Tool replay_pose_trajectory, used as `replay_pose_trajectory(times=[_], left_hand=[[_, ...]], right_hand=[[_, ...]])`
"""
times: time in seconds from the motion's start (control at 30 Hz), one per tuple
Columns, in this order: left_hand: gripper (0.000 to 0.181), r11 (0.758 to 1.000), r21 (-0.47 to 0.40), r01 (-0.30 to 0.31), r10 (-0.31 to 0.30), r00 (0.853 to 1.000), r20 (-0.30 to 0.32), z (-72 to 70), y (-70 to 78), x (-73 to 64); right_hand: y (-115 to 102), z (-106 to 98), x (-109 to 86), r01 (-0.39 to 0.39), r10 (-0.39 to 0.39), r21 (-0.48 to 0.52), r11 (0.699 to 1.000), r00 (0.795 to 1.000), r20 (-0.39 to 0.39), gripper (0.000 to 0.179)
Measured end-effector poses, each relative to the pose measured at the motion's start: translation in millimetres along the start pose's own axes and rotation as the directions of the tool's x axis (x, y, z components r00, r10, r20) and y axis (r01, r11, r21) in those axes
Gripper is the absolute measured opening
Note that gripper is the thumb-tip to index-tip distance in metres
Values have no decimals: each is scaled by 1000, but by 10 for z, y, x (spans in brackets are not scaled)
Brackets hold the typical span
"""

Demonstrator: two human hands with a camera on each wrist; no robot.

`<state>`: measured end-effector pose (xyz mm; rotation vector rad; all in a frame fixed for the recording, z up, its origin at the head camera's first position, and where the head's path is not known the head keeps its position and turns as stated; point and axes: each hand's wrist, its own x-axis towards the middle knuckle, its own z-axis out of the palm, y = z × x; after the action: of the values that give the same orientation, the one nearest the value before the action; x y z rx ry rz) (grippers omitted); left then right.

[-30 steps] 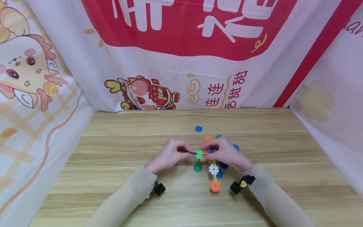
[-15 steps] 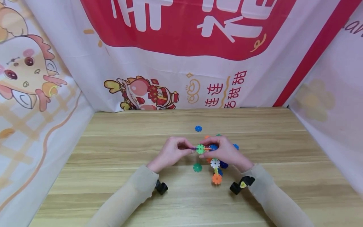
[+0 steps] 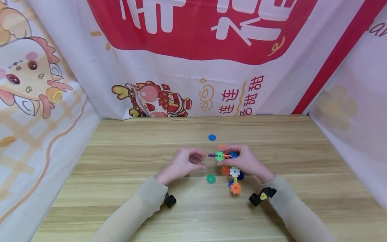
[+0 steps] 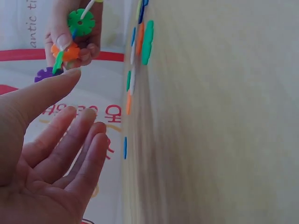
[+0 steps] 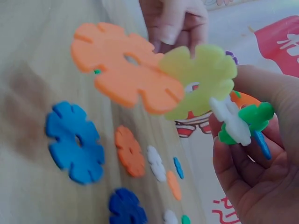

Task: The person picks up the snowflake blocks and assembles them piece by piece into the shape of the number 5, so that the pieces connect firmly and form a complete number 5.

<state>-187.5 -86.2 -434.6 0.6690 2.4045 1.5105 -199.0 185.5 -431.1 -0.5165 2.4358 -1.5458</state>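
Note:
My right hand (image 3: 246,162) pinches a chain of interlocking snowflake discs, raised over the table. At the chain's left end sits a purple disc (image 4: 46,74), joined to a light green disc (image 3: 220,156). An orange disc (image 4: 65,52) lies at the right fingertips. From there the chain bends toward me through blue, green and white discs (image 3: 234,171), then a yellow disc (image 5: 201,81) and an orange end disc (image 5: 126,67). My left hand (image 3: 185,163) is just left of the purple end, thumb and fingers spread apart, holding nothing.
On the wooden table (image 3: 136,208), a green disc (image 3: 211,178) lies between the hands and a blue disc (image 3: 212,137) farther back. Several loose discs, including an orange disc (image 5: 130,151) and a dark blue disc (image 5: 126,207), lie beneath the right hand. Printed cloth (image 3: 169,74) hangs behind.
The left hand has let go of the purple disc, its fingers parting. The right hand has carried the chain slightly up and to the right, away from the left hand.

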Motion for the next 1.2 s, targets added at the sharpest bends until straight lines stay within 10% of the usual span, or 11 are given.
replay_pose_trajectory(times=[0.33, 0.77, 1.2], left_hand=[[37, 979, 203, -14, -25, 982, 188, 234, 8, 83], [20, 955, 296, 33, -94, 976, 195, 324, 70, 123], [9, 994, 71, 78, -87, 987, 138, 190, 38, 76]], right_hand=[[-23, -148, -48, -4, 4, 7, 1000, 1000, -17, 38], [-41, -166, -73, 12, -12, 7, 1000, 1000, -11, 40], [-32, -172, -75, 13, -13, 9, 1000, 1000, -4, 38]])
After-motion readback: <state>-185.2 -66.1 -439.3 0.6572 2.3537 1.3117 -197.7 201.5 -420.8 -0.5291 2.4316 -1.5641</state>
